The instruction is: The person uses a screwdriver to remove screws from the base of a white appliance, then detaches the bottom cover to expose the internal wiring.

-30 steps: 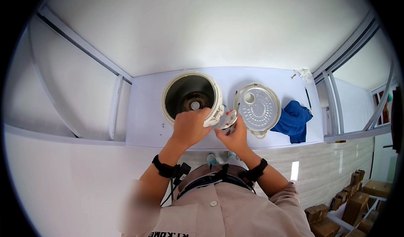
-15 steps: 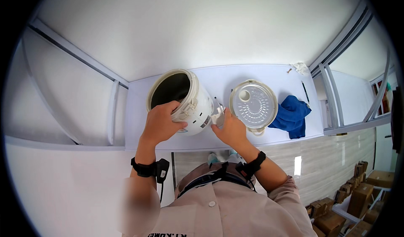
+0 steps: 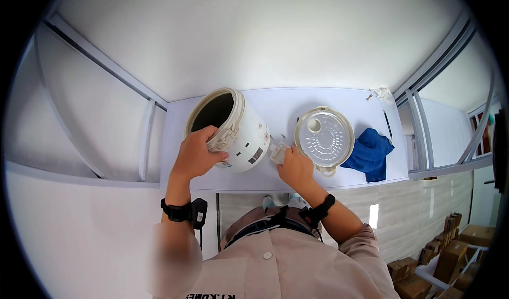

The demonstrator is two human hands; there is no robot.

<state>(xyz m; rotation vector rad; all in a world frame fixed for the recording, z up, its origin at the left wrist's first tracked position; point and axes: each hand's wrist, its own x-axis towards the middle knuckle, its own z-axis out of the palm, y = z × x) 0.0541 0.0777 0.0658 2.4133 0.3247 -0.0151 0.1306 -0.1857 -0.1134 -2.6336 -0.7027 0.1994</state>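
1. We see the white rice cooker body (image 3: 233, 132) left of centre on the pale shelf (image 3: 275, 108), tipped over so its dark open mouth faces 10 o'clock and its base points toward 4 o'clock.
2. Left hand (image 3: 195, 154) is closed around the cooker's rim at 7 o'clock of the mouth, fingers over a latch-like bracket on the side wall. It grips the cooker.
3. Right hand (image 3: 295, 167) sits at 4 o'clock from the cooker, just beside its base. Fingers are curled around a small white part (image 3: 278, 152); we cannot tell what the part is or whether it joins the cooker.
4. Round white lid (image 3: 324, 137) lies flat at 3 o'clock from the cooker, inner side up, perforated plate and a round hole showing. It is just beside the right hand, at about 1 o'clock from it.
5. Blue cloth (image 3: 370, 153) lies bunched at 3 o'clock from the lid, touching or just under its edge.
6. Crumpled white scrap (image 3: 382, 93) sits at the shelf's far right corner, 1 o'clock from the lid, well apart from the hands.
7. Each wrist carries a black band (image 3: 183, 212).
8. White wall behind the shelf, with metal frame rails (image 3: 146, 140) at left and right.
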